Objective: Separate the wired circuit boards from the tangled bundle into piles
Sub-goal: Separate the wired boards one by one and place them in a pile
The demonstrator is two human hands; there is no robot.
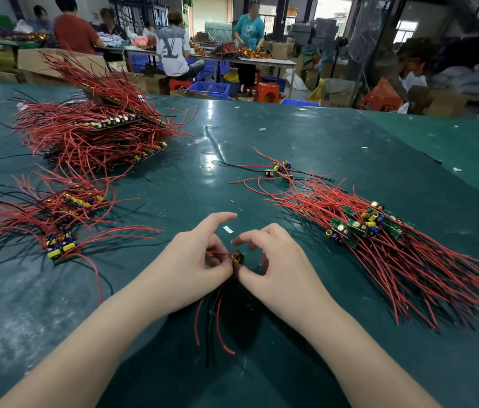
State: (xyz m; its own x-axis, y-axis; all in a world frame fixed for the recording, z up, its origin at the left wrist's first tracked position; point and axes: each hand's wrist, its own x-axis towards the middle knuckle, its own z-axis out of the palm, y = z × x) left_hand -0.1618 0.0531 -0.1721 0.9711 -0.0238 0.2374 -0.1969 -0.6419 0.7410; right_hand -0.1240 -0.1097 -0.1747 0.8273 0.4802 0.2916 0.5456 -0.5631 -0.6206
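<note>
A small circuit board sits at the lower centre of the frame, pinched between both hands just above the dark green table. The left hand has its grip closed on the board's left side, thumb and curled fingers around it, index finger stretched up and away. The right hand pinches the board's lower right edge with its thumb; its other fingers arch over it. Red and black wires trail from the board down toward the bottom of the frame, between the two forearms.

To the right lies a long pile of green boards with red leads fanning to the lower right. Above it, a few loose boards lie apart. At the left edge lies a smaller pile, and at the upper left a big tangled bundle of red wires. A white scrap lies just above the hands. Several people work at far tables along the top of the frame.
</note>
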